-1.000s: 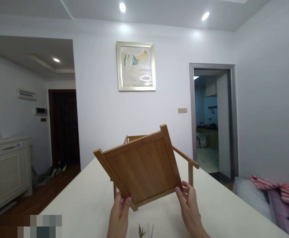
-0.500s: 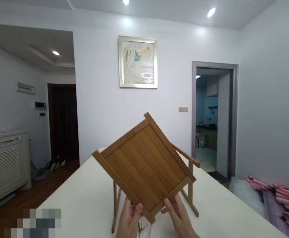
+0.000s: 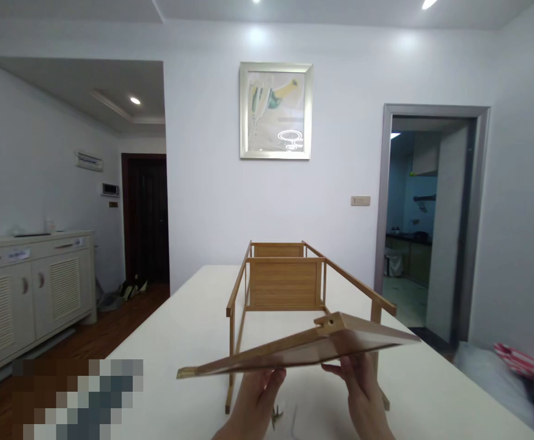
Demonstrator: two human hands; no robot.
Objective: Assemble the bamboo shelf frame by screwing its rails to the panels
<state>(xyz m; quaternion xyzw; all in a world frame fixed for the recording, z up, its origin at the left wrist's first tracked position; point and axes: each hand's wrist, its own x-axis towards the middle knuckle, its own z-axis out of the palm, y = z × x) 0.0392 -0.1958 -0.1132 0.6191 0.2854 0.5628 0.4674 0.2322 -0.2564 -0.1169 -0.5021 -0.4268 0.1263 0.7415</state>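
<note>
A square wooden shelf panel [image 3: 289, 351] hangs above the near part of the white table, tilted so that it shows almost edge-on. A notch and a small hole mark its raised corner. My left hand [image 3: 258, 396] grips the panel from below, left of its middle, thumb showing. My right hand [image 3: 362, 385] also holds it from beneath, closer to the right corner. Beyond the panel a wooden shelf frame [image 3: 285, 284] lies on its side on the table, with panels fixed across it. Between my wrists, a few small metal screws [image 3: 276, 417] lie on the table.
The white table [image 3: 156, 360] extends toward the wall, where a framed picture [image 3: 276, 111] hangs. Left stands a louvred cabinet [image 3: 62, 287]. A doorway [image 3: 411, 244] opens at the right. Plastic wrapping and red-striped material [image 3: 523, 360] lie beside the table's right edge.
The panel has tipped from showing its broad face to nearly edge-on and sits lower, uncovering the frame behind. Both hands still hold it. The view has shifted left.
</note>
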